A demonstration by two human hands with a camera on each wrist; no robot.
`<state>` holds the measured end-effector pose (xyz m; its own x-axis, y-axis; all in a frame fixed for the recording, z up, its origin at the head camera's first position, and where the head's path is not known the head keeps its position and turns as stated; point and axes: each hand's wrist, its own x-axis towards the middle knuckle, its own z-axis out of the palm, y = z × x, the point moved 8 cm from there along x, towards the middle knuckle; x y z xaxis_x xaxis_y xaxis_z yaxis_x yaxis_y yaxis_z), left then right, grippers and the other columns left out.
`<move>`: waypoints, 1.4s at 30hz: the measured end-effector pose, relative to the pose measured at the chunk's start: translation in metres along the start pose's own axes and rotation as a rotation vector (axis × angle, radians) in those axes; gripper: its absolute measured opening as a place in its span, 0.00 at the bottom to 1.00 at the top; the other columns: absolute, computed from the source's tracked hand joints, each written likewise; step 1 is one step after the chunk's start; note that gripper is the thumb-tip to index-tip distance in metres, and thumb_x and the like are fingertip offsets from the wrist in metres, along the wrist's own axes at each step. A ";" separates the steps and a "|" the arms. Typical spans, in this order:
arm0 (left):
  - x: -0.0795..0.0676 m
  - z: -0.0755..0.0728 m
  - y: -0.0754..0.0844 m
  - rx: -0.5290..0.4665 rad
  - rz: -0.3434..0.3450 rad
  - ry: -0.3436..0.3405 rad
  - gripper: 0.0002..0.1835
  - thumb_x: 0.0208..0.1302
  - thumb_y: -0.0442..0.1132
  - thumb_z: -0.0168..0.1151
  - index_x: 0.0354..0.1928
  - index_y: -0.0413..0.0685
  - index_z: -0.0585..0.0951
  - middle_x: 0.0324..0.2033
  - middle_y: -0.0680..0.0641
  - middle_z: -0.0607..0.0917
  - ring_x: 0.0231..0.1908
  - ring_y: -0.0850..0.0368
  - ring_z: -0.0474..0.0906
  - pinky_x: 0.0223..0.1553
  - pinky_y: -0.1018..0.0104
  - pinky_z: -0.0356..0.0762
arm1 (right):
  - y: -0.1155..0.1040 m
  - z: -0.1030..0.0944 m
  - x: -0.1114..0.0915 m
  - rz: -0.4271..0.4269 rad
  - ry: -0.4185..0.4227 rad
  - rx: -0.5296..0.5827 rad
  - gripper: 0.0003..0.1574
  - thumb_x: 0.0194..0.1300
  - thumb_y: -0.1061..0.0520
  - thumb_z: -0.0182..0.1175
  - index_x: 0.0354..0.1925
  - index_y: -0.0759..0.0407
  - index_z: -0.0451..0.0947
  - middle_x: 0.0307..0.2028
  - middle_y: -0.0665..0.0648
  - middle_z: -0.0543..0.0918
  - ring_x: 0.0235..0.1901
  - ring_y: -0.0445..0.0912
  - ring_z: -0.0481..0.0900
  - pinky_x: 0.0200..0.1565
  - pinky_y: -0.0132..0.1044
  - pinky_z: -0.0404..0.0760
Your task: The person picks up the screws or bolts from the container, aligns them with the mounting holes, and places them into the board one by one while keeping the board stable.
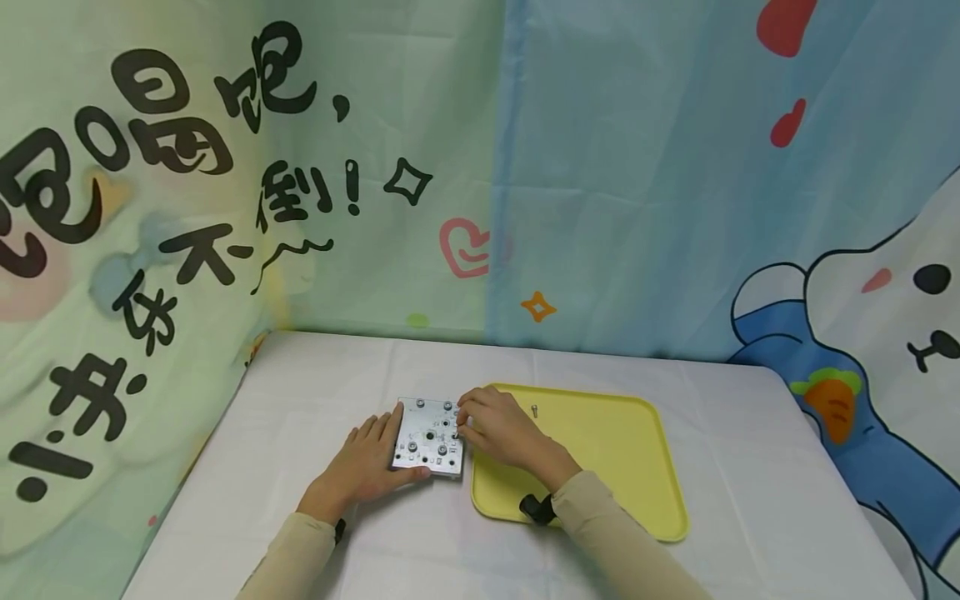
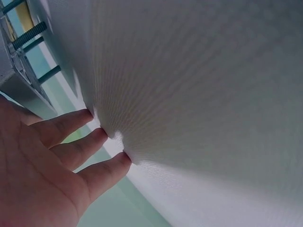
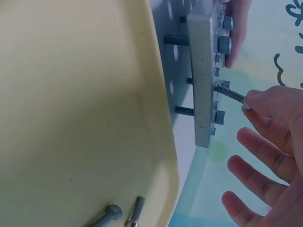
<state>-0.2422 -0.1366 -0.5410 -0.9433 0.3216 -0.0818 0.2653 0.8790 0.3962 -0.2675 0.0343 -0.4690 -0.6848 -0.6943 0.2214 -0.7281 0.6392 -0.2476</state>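
Note:
A silvery metal plate with holes and several screws standing in it lies on the white tabletop. My left hand rests at its left side, thumb along the near edge and index finger by the far left corner. In the left wrist view the other fingertips touch the white cloth. My right hand is over the plate's right side. Between thumb and index finger it pinches a small threaded screw, its tip at the plate's top face; whether it sits in a hole I cannot tell. The remaining fingers are spread loosely.
To the right of the plate lies a shallow yellow tray, under my right forearm. A loose screw is near its far edge; two screws show in the right wrist view, one darker and thicker. Printed curtains hang behind the table.

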 end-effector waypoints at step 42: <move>-0.001 0.000 0.001 -0.011 -0.009 0.005 0.63 0.56 0.77 0.58 0.79 0.39 0.49 0.71 0.32 0.64 0.70 0.34 0.58 0.68 0.38 0.55 | 0.087 -0.028 -0.078 0.229 0.054 0.105 0.07 0.65 0.64 0.66 0.42 0.59 0.82 0.48 0.58 0.82 0.53 0.59 0.77 0.54 0.59 0.75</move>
<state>-0.2405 -0.1358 -0.5405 -0.9469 0.3114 -0.0806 0.2542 0.8781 0.4053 -0.2781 0.1537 -0.4812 -0.8340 -0.5151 0.1978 -0.5488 0.7378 -0.3929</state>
